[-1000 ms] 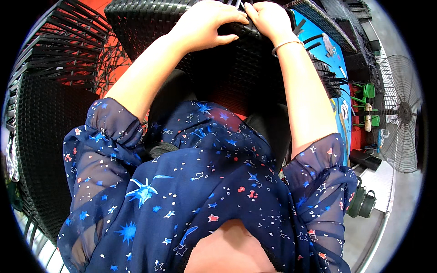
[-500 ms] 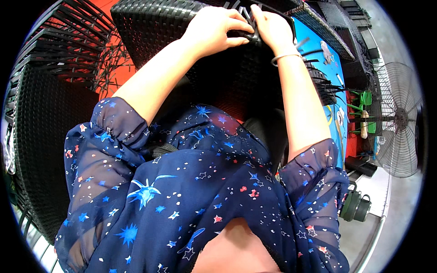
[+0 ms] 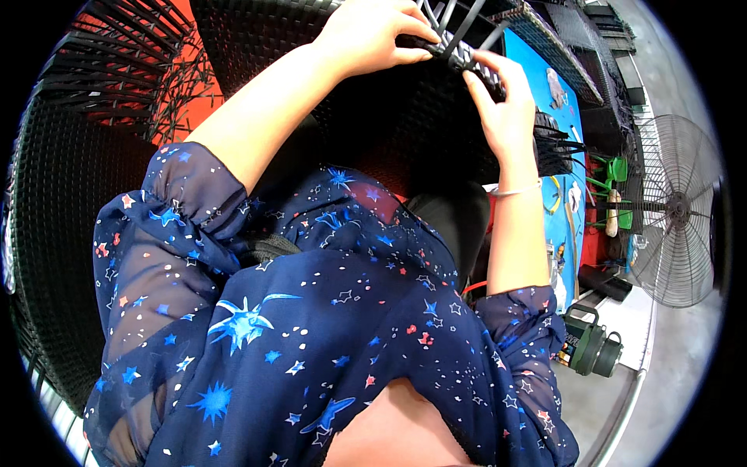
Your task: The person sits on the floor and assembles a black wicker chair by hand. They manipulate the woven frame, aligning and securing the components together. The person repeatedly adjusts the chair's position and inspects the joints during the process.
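A black woven wicker piece [image 3: 257,50] is in front of me, its rim [image 3: 461,54] running to the right between my hands. Flat black strips [image 3: 467,23] stick up loose from that rim. My left hand [image 3: 377,35] is closed, fingers and thumb pinching the rim where the strips come out. Lower along the same rim, my right hand [image 3: 506,97] holds it between thumb and fingers. The far part of the wicker piece is cut off by the view's top edge.
Another black wicker piece [image 3: 74,210] with long loose strips stands at my left, over a red surface [image 3: 204,78]. On the right are a blue tabletop [image 3: 554,233] with small items, a dark green jug [image 3: 591,346], green-handled tools [image 3: 615,170] and a large black fan [image 3: 677,206].
My right hand has moved right and down along the rim, away from my left hand. More of the rim and its loose strips now shows between them.
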A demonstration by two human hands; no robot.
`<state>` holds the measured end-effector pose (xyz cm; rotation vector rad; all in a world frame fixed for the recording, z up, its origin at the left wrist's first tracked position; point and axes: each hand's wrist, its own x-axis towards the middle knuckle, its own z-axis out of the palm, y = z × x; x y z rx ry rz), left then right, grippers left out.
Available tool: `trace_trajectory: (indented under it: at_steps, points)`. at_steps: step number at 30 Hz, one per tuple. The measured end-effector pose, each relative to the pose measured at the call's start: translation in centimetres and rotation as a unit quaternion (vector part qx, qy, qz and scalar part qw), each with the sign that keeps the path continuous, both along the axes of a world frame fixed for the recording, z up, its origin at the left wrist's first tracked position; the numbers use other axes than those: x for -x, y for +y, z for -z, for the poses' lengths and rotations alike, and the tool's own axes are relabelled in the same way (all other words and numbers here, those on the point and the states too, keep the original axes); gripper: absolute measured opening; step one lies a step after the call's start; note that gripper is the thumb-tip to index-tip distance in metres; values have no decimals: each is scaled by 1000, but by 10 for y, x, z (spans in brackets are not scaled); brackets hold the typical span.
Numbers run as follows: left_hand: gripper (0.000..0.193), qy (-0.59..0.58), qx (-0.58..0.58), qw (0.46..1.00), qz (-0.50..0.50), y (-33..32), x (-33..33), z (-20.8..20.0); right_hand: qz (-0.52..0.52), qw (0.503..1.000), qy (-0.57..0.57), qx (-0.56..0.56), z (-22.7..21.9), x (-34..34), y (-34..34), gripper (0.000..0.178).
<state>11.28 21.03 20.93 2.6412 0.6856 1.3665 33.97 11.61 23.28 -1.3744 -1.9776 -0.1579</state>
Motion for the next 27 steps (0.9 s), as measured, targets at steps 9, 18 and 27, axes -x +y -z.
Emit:
trace_trajectory:
  at_steps: [9,18,27]
  points:
    - [22,-1,-5,1000,0,1,0,0,-39,983,-59,169,-11,-6,63,33]
    - [22,-19,-15,1000,-12,-2,2,5,-104,979,87,151,-3,-16,35,41]
    - [20,-36,-1,999,14,-4,8,7,-5,966,-152,207,-34,15,55,20]
